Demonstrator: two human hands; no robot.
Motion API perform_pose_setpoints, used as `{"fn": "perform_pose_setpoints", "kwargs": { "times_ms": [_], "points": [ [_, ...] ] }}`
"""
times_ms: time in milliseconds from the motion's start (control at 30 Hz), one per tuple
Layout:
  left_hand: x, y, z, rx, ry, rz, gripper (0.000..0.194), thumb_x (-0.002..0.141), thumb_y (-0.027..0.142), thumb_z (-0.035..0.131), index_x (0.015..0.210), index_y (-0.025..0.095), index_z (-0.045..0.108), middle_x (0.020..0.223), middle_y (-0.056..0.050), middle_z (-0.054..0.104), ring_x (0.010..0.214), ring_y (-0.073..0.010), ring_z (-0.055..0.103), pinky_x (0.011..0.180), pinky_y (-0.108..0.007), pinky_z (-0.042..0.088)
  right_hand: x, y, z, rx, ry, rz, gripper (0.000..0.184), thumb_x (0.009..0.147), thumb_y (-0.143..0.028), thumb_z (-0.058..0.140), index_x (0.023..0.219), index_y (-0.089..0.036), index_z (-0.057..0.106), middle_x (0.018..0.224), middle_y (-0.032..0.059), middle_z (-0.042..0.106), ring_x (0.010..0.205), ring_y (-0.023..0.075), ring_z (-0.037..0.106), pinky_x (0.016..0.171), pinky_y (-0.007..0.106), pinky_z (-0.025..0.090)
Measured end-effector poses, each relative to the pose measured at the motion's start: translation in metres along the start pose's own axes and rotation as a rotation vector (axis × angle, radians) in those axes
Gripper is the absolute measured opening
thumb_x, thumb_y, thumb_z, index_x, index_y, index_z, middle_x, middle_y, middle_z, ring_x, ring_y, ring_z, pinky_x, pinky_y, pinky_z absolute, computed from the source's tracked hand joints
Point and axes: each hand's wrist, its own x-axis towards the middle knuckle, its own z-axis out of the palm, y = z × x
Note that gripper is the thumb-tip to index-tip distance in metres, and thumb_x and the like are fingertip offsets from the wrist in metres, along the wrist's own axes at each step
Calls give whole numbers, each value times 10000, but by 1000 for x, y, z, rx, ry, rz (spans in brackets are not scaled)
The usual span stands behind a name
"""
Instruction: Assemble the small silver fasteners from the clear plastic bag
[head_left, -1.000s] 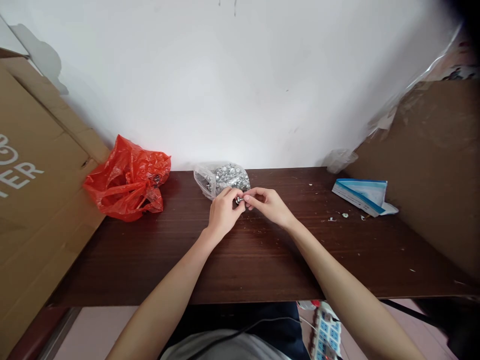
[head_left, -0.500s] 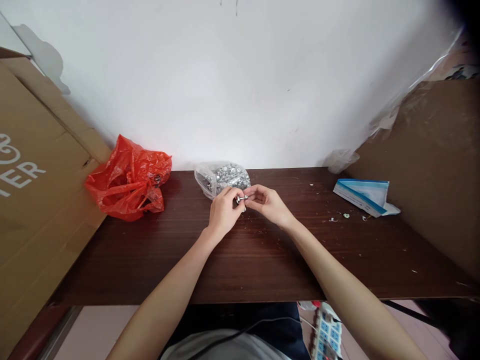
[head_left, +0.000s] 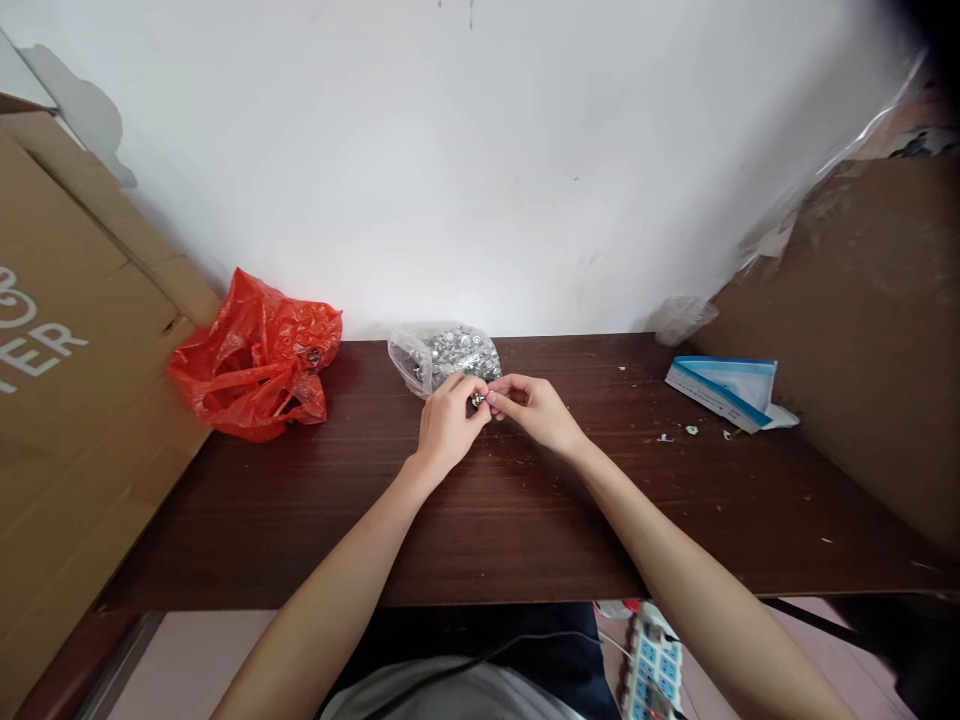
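My left hand (head_left: 448,418) is closed in a pinch on a small shiny metal bolt (head_left: 478,399), mostly covered by the fingers. From the other side, my right hand (head_left: 538,410) has its thumb and fingertips pressed together around the bolt's right end. Both hands are just above the table, fingertips meeting. Right behind them lies a clear plastic bag (head_left: 409,358) full of small silvery metal hardware (head_left: 463,350); its pieces are too small to name one by one.
A crumpled red plastic bag (head_left: 259,355) lies at the left of the dark wooden table (head_left: 525,540). Cardboard stands at the left (head_left: 82,400) and right (head_left: 847,350). On the right are a blue-and-white packet (head_left: 724,385) and scraps. A power strip (head_left: 654,665) sits below the table edge.
My right fingers have closed in from a looser hold onto the bolt's right end, covering the shaft that showed before. My left hand has hardly moved.
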Motion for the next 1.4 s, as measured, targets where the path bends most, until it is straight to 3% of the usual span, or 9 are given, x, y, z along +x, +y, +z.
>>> {"fn": "perform_pose_setpoints", "kwargs": {
  "times_ms": [167, 333, 500, 800, 967, 1133, 1300, 1400],
  "points": [
    [0, -2, 1, -3, 11, -10, 68, 781, 145, 602, 822, 199, 595, 825, 17, 571, 551, -74, 446, 572, -215, 377, 1, 2, 2, 47, 23, -53, 281, 748, -355, 695, 956, -172, 643, 901, 70, 683, 819, 192, 654, 780, 349, 549],
    [1, -3, 2, -5, 23, -2, 38, 794, 167, 594, 815, 198, 596, 814, 11, 574, 550, -80, 447, 572, -218, 378, 1, 3, 2, 30, 5, 10, 288, 802, -426, 627, 900, -159, 665, 762, 53, 669, 674, 179, 641, 699, 364, 555],
    [1, -4, 2, -7, 23, 2, 52, 785, 152, 601, 814, 195, 597, 811, 17, 582, 548, -76, 447, 574, -215, 382, 2, 2, 2, 109, 4, -42, 296, 728, -370, 717, 942, -172, 664, 864, 62, 686, 786, 190, 654, 764, 368, 552],
    [1, -4, 3, -5, 23, 0, 59, 786, 152, 601, 824, 197, 604, 814, 12, 582, 566, -83, 460, 566, -216, 377, 1, 0, 1, 96, 1, -23, 298, 722, -387, 719, 919, -170, 666, 848, 55, 685, 752, 173, 645, 747, 341, 543],
    [1, -4, 2, -5, 21, 8, 31, 803, 171, 588, 819, 197, 595, 814, 14, 577, 565, -81, 455, 559, -217, 367, 1, 1, 0, 11, -9, 3, 318, 796, -457, 634, 880, -153, 674, 731, 40, 652, 611, 146, 593, 630, 318, 527],
    [1, -4, 1, -12, 26, 12, 60, 790, 150, 596, 823, 199, 594, 805, 20, 573, 561, -78, 453, 565, -219, 374, 1, 2, 0, 80, 2, -58, 322, 734, -404, 706, 956, -177, 652, 874, 59, 667, 767, 168, 628, 729, 328, 536],
    [1, -3, 1, -7, 26, 10, 30, 804, 173, 588, 818, 199, 594, 804, 18, 574, 553, -77, 450, 557, -222, 372, 1, 0, 0, 7, -12, -4, 317, 793, -445, 635, 922, -156, 661, 764, 45, 649, 649, 151, 593, 664, 328, 523],
    [1, -3, 1, -10, 20, 10, 60, 789, 148, 593, 821, 199, 595, 809, 21, 576, 553, -74, 449, 565, -220, 375, 1, -1, -1, 56, -18, -51, 302, 752, -402, 687, 938, -166, 651, 852, 59, 660, 753, 169, 621, 736, 339, 529]
  ]
}}
